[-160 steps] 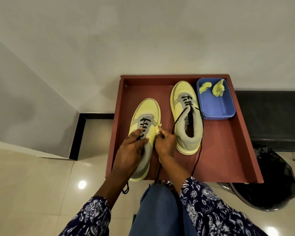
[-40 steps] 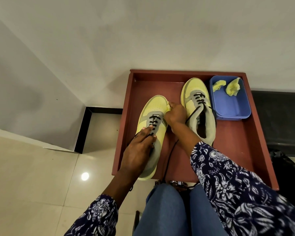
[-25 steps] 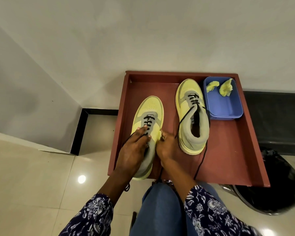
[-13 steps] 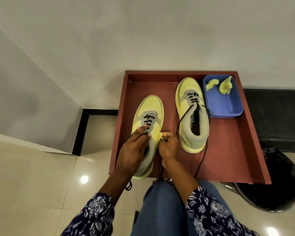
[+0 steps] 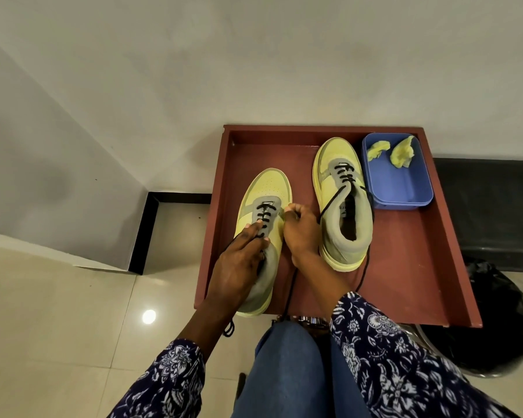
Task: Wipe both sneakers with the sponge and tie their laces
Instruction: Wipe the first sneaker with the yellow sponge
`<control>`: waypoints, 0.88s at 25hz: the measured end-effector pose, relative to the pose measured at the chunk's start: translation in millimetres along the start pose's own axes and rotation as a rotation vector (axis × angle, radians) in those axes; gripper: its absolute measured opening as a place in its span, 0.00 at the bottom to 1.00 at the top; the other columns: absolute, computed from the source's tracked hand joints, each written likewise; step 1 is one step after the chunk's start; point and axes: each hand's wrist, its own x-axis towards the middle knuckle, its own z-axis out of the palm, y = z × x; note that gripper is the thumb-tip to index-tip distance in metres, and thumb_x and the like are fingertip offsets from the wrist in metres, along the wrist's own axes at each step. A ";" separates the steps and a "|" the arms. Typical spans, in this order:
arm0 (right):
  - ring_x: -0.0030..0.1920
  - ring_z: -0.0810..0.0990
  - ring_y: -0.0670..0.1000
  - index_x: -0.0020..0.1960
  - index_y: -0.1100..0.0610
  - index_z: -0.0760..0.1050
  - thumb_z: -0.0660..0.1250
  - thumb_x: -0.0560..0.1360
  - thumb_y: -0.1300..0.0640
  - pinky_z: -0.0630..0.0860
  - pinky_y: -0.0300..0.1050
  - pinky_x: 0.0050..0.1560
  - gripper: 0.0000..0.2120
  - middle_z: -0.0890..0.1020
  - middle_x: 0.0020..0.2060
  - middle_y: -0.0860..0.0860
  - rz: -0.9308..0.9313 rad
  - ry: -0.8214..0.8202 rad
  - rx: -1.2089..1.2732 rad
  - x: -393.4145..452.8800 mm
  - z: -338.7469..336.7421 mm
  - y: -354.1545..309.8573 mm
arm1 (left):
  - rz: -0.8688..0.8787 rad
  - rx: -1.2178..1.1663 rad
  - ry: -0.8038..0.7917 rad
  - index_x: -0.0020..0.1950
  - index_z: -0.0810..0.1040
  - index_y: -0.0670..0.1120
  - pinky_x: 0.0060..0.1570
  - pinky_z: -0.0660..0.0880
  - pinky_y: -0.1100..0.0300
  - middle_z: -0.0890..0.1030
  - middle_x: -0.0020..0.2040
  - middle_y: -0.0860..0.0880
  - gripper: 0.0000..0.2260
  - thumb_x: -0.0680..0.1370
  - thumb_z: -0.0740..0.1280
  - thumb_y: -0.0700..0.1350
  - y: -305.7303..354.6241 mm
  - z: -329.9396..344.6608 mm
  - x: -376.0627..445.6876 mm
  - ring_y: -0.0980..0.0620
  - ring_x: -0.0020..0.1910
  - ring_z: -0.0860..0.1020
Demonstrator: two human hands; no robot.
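Two yellow-and-grey sneakers with black laces stand on a red-brown tray. My left hand rests over the tongue and collar of the left sneaker, holding it steady. My right hand pinches a small yellow sponge piece against that shoe's right side, beside the laces. The right sneaker stands untouched, its laces loose and trailing over the tray's front. Two more yellow sponge pieces lie in a blue tub at the back right.
The tray sits against a white wall. A black bench top runs off to the right, with a black bin bag below it. Glossy beige floor tiles lie to the left; my jeans-clad knee is just under the tray's front edge.
My right hand with the sponge has slid forward along the left sneaker's right side, from near its heel to beside the laces. The left hand has stayed on the shoe.
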 end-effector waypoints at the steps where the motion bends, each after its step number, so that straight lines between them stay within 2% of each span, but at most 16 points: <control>1: 0.50 0.78 0.52 0.53 0.57 0.77 0.60 0.76 0.60 0.73 0.44 0.52 0.09 0.82 0.52 0.54 -0.014 -0.002 0.002 -2.9 -0.4 5.3 | -0.004 0.001 0.002 0.52 0.80 0.40 0.56 0.71 0.57 0.76 0.63 0.41 0.15 0.75 0.56 0.43 -0.4 0.2 0.3 0.42 0.62 0.75; 4: 0.54 0.78 0.52 0.55 0.59 0.77 0.60 0.76 0.64 0.73 0.44 0.56 0.10 0.81 0.55 0.53 -0.014 -0.003 0.023 -14.9 -0.9 19.4 | -0.007 0.015 0.007 0.52 0.80 0.40 0.57 0.70 0.56 0.76 0.63 0.41 0.15 0.75 0.56 0.43 0.1 0.6 -0.5 0.42 0.62 0.75; 11: 0.47 0.77 0.51 0.50 0.59 0.76 0.61 0.74 0.68 0.74 0.45 0.52 0.08 0.81 0.48 0.53 0.059 0.024 0.056 -54.8 1.7 44.2 | -0.015 0.011 -0.002 0.54 0.80 0.40 0.59 0.69 0.56 0.76 0.64 0.41 0.16 0.76 0.56 0.43 -1.6 2.2 -2.6 0.44 0.62 0.75; 16: 0.43 0.76 0.51 0.46 0.57 0.72 0.60 0.73 0.70 0.76 0.47 0.47 0.09 0.79 0.42 0.52 0.185 -0.007 0.100 -79.7 1.3 48.4 | -0.020 0.000 0.016 0.54 0.80 0.40 0.60 0.68 0.55 0.75 0.64 0.41 0.17 0.76 0.55 0.44 -1.8 3.3 -4.0 0.51 0.64 0.69; 19: 0.44 0.78 0.52 0.43 0.53 0.71 0.62 0.73 0.69 0.78 0.50 0.49 0.12 0.80 0.43 0.52 0.214 -0.012 0.106 -92.7 -1.7 52.3 | -0.024 -0.014 0.019 0.55 0.79 0.40 0.61 0.67 0.60 0.74 0.65 0.42 0.17 0.76 0.55 0.44 -3.7 4.9 -4.4 0.54 0.65 0.67; 22: 0.46 0.79 0.52 0.48 0.55 0.75 0.61 0.73 0.70 0.79 0.48 0.50 0.12 0.81 0.45 0.52 0.260 -0.040 0.150 -92.1 -5.3 51.4 | -0.022 -0.034 0.024 0.55 0.79 0.40 0.62 0.66 0.65 0.74 0.66 0.42 0.16 0.76 0.55 0.43 -5.2 5.7 -5.2 0.55 0.66 0.67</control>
